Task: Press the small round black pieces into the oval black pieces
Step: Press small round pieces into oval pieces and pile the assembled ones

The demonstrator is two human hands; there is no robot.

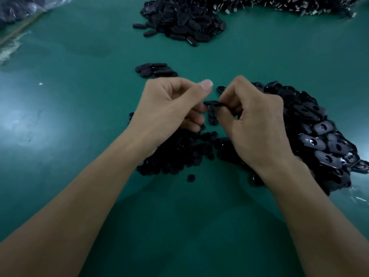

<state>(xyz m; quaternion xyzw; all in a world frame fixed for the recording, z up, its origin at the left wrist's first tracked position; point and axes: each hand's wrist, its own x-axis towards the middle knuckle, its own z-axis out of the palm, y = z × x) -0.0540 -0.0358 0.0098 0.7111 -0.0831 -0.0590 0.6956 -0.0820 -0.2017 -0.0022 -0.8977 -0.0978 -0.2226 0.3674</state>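
Observation:
Between my two hands, just above the green table, is one oval black piece [214, 103]. My right hand [253, 126] pinches its right end, fingers curled. My left hand [171, 104] has its fingers curled, the fingertips touching the oval's left end and the thumb raised above it. Whether a small round piece sits in that hand is hidden. Under my wrists lies a heap of small round black pieces [179, 156]. A pile of oval black pieces with holes [319, 132] spreads to the right of my right hand.
A small group of oval pieces [154, 69] lies just beyond my left hand. A big heap of oval pieces [183, 23] sits at the far centre, with metal-tipped parts [289, 5] to its right. A plastic bag [22, 9] is at the far left. One round piece [191, 178] lies apart, near me.

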